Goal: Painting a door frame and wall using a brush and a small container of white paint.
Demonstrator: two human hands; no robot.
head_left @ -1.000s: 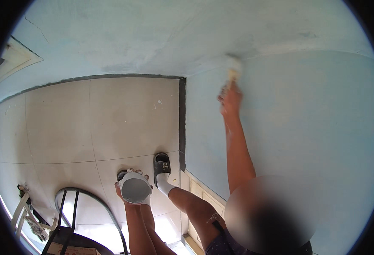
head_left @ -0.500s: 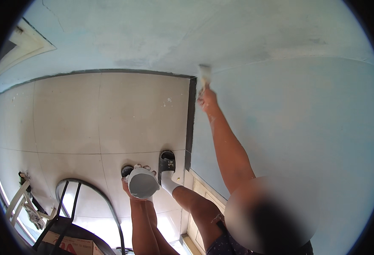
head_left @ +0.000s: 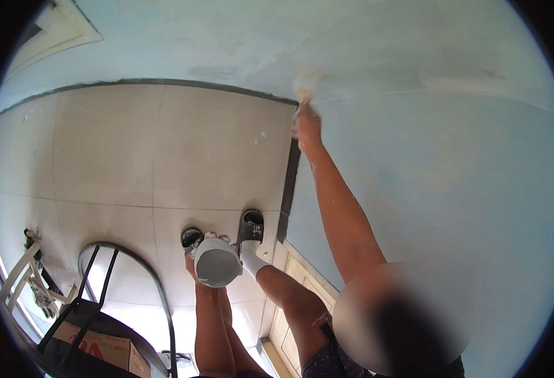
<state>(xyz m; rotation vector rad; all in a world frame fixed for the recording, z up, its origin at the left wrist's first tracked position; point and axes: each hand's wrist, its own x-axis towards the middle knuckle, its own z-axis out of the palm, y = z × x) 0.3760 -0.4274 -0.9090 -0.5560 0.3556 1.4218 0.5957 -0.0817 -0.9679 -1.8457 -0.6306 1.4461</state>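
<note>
The fingers of my right hand (head_left: 307, 126) are clamped on the handle of a flat paintbrush with pale bristles (head_left: 306, 85), just past 12 o'clock from the middle of my view. Its bristle end is at the pale blue painted wall (head_left: 428, 189), near the corner; it is too blurred for me to tell whether the bristles touch.

At 7 o'clock, the fingers of my left hand (head_left: 191, 263) are clamped around a round white bucket (head_left: 219, 266). Its open mouth tips towards me and shows pale grey inside.

Just beyond the bucket, a pair of black open-toed slippers (head_left: 251, 230) rests on the beige tiled floor (head_left: 107, 151), one worn over a white sock (head_left: 253, 259). A dark grey skirting strip (head_left: 289, 170) lines the foot of the wall.

Towards 8 o'clock stands a black metal-framed chair (head_left: 165, 290) with a brown cardboard box (head_left: 116, 351) on it. Farther out, grey-white gloves (head_left: 42, 297) hang on a cream-coloured frame (head_left: 17, 272).
</note>
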